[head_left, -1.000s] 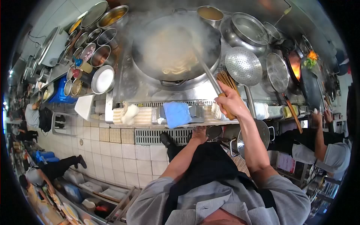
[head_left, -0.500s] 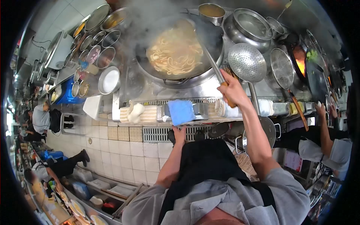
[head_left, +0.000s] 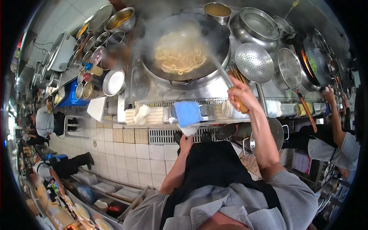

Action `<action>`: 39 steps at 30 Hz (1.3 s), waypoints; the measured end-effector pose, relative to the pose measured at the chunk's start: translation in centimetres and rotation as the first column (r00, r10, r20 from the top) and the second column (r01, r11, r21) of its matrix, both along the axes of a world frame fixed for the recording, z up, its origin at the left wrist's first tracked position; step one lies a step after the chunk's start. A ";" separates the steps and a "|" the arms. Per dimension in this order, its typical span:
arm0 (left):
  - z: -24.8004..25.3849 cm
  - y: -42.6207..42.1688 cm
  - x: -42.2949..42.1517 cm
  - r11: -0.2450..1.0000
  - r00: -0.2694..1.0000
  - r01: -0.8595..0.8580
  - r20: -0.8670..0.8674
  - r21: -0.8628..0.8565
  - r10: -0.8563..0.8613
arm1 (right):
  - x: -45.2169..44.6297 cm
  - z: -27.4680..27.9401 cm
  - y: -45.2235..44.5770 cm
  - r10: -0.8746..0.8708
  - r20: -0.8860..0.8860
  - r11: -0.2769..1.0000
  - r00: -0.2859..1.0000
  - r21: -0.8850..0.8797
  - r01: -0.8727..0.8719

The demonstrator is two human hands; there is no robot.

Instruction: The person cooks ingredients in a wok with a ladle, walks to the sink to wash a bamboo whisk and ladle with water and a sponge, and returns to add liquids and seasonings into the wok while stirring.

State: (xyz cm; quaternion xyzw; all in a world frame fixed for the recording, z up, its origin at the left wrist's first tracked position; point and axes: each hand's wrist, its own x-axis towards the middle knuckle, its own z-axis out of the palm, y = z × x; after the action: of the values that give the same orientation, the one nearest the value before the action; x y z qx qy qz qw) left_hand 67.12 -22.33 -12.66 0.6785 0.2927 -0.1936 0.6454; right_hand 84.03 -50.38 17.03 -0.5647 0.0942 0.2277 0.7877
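My right hand (head_left: 244,99) is wrapped round the wooden grip of a long metal-shafted ladle (head_left: 223,73). The shaft slopes over the rim of a large black wok (head_left: 216,63), where steam blurs the ladle's head. Thick pale noodles (head_left: 180,57) lie in light broth inside the wok. Lower down, at the front of the stove, my left hand (head_left: 186,143) pinches a white cloth (head_left: 189,129). That cloth hangs just below a folded blue cloth (head_left: 187,113) on the stove's front ledge.
Right of the wok are a perforated strainer (head_left: 254,62), a wire skimmer (head_left: 290,68) and a lidded pot (head_left: 259,25). Bowls of ingredients and a white-filled bowl (head_left: 114,82) stand left. A co-worker's hand (head_left: 328,94) is by another wok at right; other people are at left.
My right hand has shifted slightly right and down with the ladle, and the noodles have moved in the wok. A white cloth now shows at my left hand. The co-worker's wok at right has tilted.
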 end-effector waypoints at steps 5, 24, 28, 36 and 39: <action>0.5 0.7 -0.7 1.000 1.000 -0.009 0.011 -0.015 0.009 | -1.9 0.0 3.1 -0.048 0.048 0.930 0.998 -0.361 0.062; 3.7 0.3 -1.5 0.996 0.997 0.078 -0.007 -0.046 -0.079 | -0.8 -0.1 6.1 0.159 -0.034 0.983 0.987 -0.086 -0.161; 3.5 0.5 -1.3 0.991 0.993 0.112 -0.024 -0.079 -0.114 | -4.9 2.4 1.3 0.174 -0.081 0.936 0.981 -0.296 -0.191; 4.3 0.1 -1.2 0.993 0.994 0.096 -0.041 -0.063 -0.098 | -1.5 -1.3 4.5 0.116 0.183 0.867 0.976 -0.498 -0.009; 4.0 0.2 -1.2 0.993 0.991 0.114 -0.064 -0.037 -0.116 | -3.3 0.0 4.3 0.146 0.066 0.927 0.987 -0.357 -0.114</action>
State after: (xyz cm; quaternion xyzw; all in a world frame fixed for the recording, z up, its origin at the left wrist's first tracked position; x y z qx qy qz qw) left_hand 65.93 -22.15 -8.63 0.6768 0.2711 -0.2578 0.6340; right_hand 80.72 -46.07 16.98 -0.7112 0.0597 0.2329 0.6606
